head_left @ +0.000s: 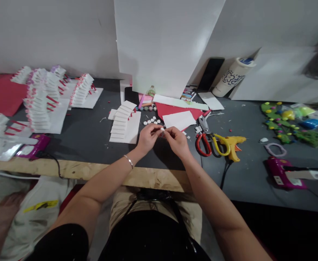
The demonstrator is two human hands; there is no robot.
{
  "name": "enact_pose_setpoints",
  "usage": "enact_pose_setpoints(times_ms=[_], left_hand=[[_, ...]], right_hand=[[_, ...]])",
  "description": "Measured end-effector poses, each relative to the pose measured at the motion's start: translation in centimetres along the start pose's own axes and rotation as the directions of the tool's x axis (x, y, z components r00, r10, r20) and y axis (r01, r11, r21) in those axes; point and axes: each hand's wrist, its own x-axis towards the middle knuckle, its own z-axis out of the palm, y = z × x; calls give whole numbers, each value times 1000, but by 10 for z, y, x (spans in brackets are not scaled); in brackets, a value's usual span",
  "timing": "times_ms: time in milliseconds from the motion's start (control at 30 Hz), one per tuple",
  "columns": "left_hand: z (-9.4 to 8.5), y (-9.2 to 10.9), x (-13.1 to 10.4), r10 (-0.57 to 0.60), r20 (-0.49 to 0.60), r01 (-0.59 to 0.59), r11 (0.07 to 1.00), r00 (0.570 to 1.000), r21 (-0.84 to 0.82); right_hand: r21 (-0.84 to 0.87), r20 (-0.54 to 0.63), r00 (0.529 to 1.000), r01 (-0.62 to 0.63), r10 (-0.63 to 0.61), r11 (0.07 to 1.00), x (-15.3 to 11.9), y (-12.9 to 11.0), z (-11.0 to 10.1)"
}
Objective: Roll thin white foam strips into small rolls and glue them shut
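My left hand (147,138) and my right hand (177,140) meet above the dark table near its front edge. Between their fingertips they pinch a small white piece (162,129), too small to make out in detail. Just behind the hands lies a group of small white discs (151,120). To the left stands a stepped stair model of white board (123,121) with small red posts, on a white base (134,131). White paper (178,120) rests on a red sheet (161,110) behind my right hand.
Scissors (203,144) with a red and a yellow handle lie on the right, beside a yellow glue gun (234,146). Several finished-looking stair models (39,105) stand at left. A tumbler (231,78) and a phone (211,73) lean at the back. Purple power strips (280,170) sit near the edge.
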Motion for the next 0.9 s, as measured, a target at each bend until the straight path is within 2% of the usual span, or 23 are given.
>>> enact_pose_setpoints(times_ms=[133, 300, 467, 667, 900], left_hand=[[2, 1, -1, 13, -35, -10, 997, 999, 72], [2, 2, 0, 51, -60, -37, 977, 997, 209], [0, 2, 1, 73, -17, -68, 974, 997, 217], [-1, 4, 1, 60, -63, -46, 977, 996, 208], [0, 2, 3, 44, -63, -27, 968, 997, 249]], right_hand=[[-101, -28, 998, 54, -57, 993, -1, -3, 1], [-132, -69, 996, 42, -51, 990, 1, -4, 3], [-89, -96, 995, 25, -34, 996, 3, 0, 5], [-120, -77, 995, 58, -68, 991, 2, -4, 4], [-150, -69, 993, 80, -91, 985, 0, -7, 4]])
